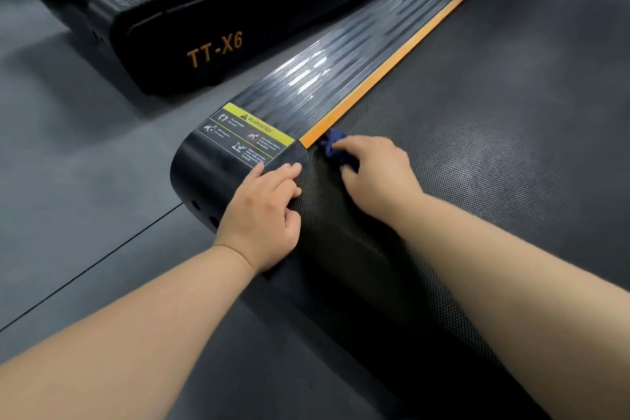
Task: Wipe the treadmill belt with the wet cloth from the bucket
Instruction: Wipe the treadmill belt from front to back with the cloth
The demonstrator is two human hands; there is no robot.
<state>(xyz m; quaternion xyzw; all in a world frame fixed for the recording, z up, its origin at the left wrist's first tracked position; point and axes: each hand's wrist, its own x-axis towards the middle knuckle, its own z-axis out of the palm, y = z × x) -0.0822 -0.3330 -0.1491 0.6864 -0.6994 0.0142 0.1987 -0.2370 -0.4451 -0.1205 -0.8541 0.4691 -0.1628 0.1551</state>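
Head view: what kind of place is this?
Probably a gym: a treadmill belt being wiped with a cloth, a second treadmill marked TT-X6 alongside, and grey floor mats.

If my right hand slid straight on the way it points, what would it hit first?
Likely the orange strip edging the belt: the blue cloth gripped in your right hand lies right beside it.
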